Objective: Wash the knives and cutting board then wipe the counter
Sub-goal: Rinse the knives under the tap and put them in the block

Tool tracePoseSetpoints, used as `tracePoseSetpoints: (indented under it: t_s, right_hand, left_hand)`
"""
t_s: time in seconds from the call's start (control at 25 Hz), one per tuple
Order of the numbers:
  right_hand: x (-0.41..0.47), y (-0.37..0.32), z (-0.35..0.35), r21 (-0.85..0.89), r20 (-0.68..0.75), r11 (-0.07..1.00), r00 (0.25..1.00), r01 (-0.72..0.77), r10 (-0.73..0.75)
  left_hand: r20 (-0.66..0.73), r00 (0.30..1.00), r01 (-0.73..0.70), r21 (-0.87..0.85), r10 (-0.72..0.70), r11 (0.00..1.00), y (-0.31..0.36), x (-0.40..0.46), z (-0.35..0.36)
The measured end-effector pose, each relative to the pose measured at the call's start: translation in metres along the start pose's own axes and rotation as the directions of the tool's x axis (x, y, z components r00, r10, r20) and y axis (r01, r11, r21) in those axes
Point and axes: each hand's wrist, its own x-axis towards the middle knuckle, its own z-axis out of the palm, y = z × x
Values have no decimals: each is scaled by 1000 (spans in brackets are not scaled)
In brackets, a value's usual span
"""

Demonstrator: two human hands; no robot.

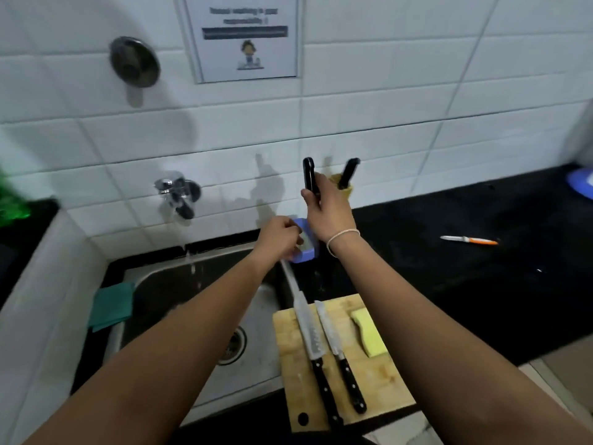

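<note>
Black counter (449, 284): cutting board (378, 380), orange-handled knife (470, 240).

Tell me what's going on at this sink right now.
A person stands at the sink washing up. The right hand holds a black-handled knife upright, handle up, with the long blade hanging down toward the sink edge. The left hand reaches into a small blue dish beside it. Two more knives and a yellow sponge lie on the wooden cutting board. An orange-handled knife lies on the black counter.
</note>
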Motion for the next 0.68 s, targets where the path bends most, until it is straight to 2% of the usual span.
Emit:
tracePoseSetpoints:
  t_s: [0.12,0.4,0.56,0.68]
  right_hand:
    - [6,16,-45,-57,-61,998,998,17,-21]
    - [34,43,-93,0,-128,998,990,58,-58]
    - [53,50,-94,24,-107,993,988,116,-113]
    - [73,49,-94,14,-29,979,979,201,-201]
  left_hand:
    - [46,996,-75,112,70,991,21,11,36]
    - [141,981,-179,408,132,895,34,30,82]
    - [110,979,-203,573,172,794,33,45,88]
    - [165,980,-190,655,106,731,30,54,84]
